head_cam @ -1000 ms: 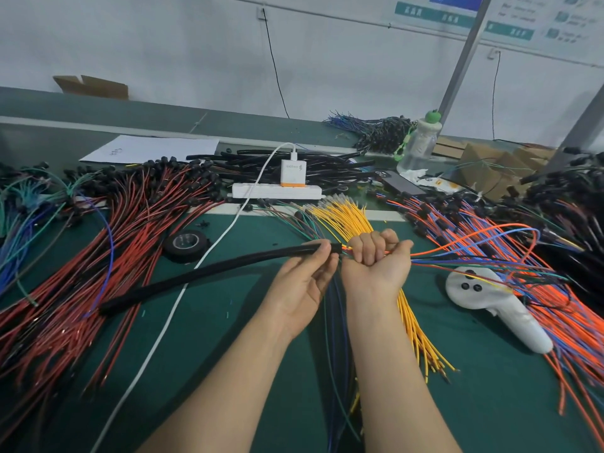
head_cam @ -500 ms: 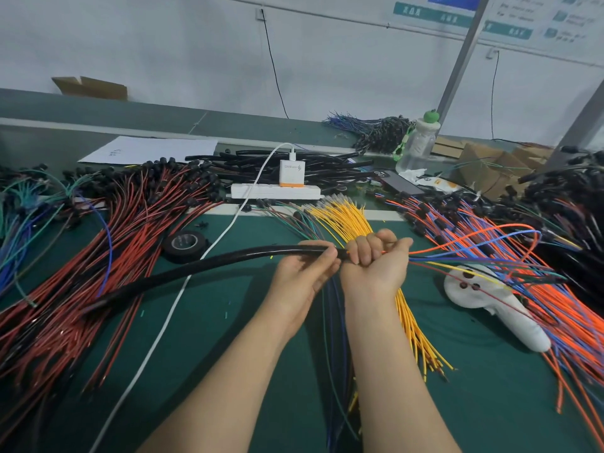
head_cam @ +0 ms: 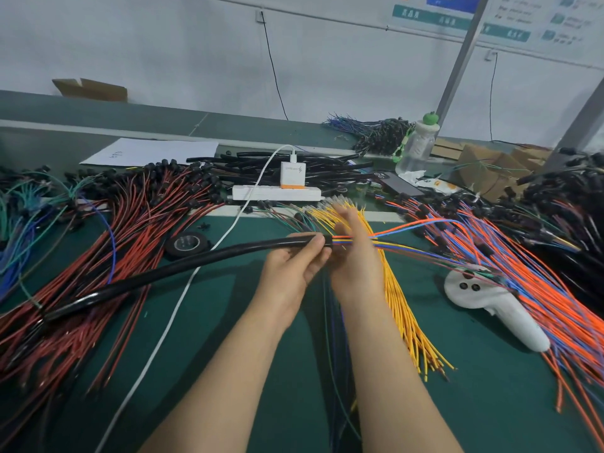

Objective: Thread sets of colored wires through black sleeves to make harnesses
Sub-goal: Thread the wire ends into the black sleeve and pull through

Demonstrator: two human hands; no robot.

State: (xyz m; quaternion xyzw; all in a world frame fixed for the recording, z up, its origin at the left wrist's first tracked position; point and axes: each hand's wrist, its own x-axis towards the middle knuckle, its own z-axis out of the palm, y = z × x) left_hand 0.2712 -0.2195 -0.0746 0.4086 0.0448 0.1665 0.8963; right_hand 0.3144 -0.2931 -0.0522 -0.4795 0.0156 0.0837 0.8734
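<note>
Well, on the head view my left hand (head_cam: pixel 291 269) pinches the black sleeve (head_cam: pixel 163 272) at its mouth, mid-surface, its tail trailing toward the left edge; colored wires (head_cam: pixel 340 241) enter it. My right hand (head_cam: pixel 356 259) is blurred, so I cannot tell its grip

Wall (head_cam: pixel 196 53): white, plain, 12 o'clock.
Posters (head_cam: pixel 457 14): printed, blue-green, 1 o'clock.
Grey posts (head_cam: pixel 461 60): two, slanted, 2 o'clock.
Table (head_cam: pixel 222 299): green surface.
Cardboard box (head_cam: pixel 91 89): 10 o'clock, against wall.

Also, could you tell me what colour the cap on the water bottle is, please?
The cap is bright green, seen best in the head view.
</note>
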